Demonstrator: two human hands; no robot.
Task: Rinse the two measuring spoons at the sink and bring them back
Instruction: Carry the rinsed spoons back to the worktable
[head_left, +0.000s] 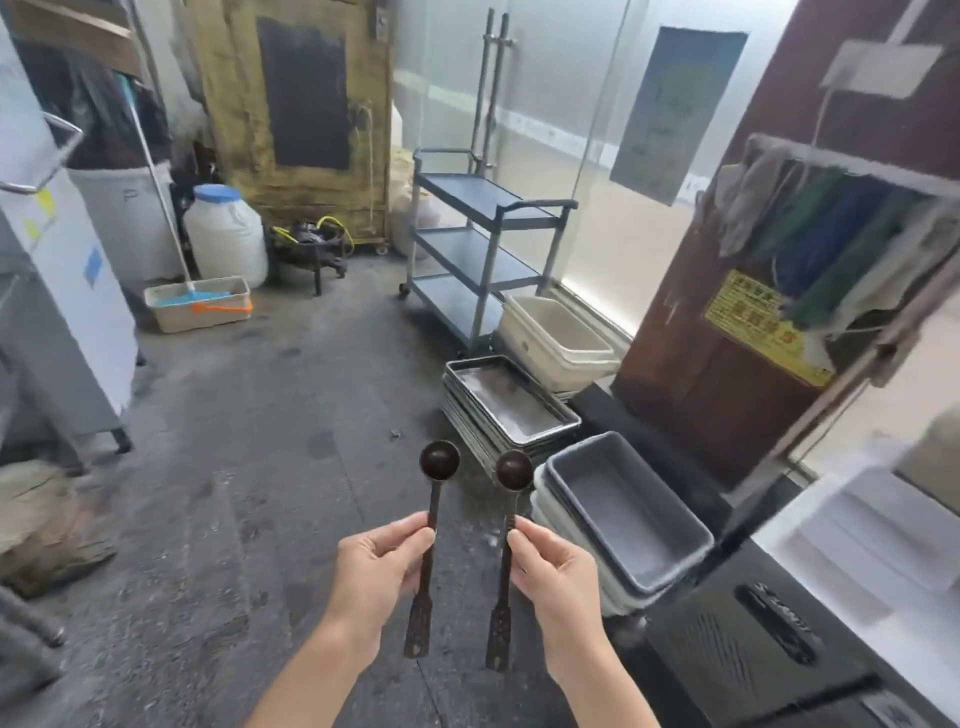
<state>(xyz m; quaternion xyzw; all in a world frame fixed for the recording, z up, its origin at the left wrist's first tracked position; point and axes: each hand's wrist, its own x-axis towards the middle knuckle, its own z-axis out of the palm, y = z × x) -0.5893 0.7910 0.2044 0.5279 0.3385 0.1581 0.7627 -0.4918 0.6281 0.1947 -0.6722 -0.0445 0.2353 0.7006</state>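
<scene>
Over the grey concrete floor (249, 467) of a back-of-house work area, two dark measuring spoons are held out ahead of the person, one per hand, bowls up and handles hanging down. Left hand (376, 569) is pinched closed on the shaft of the left spoon (430, 540), thumb and forefinger meeting near mid-length; right hand (553, 571) is clamped the same way on the right spoon (506, 551). The spoons stand near each other but apart, roughly upright, the right one leaning slightly. No sink is visible, so whether rinsing is done or pending cannot be told; the step in hand is judged to be carrying. To the right, a stack of metal trays (511, 402) and nested grey tubs (628, 525) sit on the floor close to the walking line, with a steel trolley (483, 244) behind them. Recommended practice: keep both pinch grips firm, since wet or greasy shafts would likely slip; hold the bowls level and separate so they do not knock; steer left of the floor stacks, and watch footing, as the floor looks stained and possibly damp.
</scene>
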